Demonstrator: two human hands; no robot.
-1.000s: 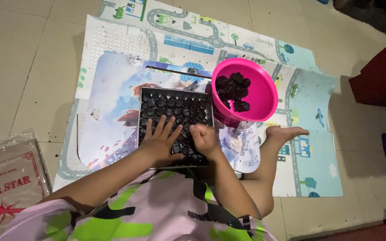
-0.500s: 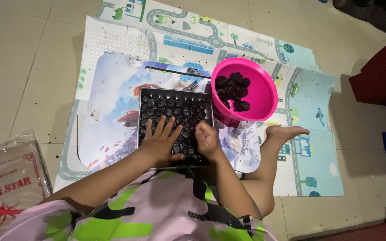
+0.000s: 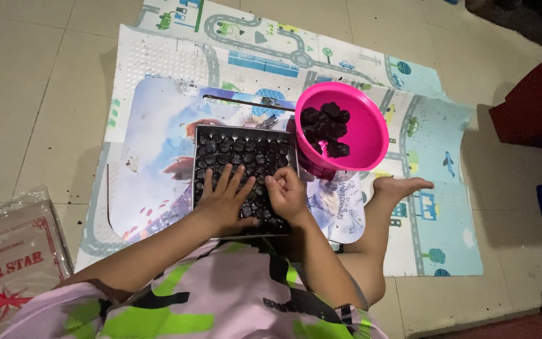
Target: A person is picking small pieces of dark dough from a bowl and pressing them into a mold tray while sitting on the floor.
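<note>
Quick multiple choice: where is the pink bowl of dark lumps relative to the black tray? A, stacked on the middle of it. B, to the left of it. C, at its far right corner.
C: the pink bowl sits at the far right corner of the black tray, where both hands rest.

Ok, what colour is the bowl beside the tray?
Bright pink. The bowl holds dark lumps; it shows best, and only, in the head view.

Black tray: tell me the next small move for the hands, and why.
Probably the right hand should reach to the pink bowl for more dark lumps. Both hands rest on the black tray, the left hand spread flat, and the bowl still holds a pile.
</note>
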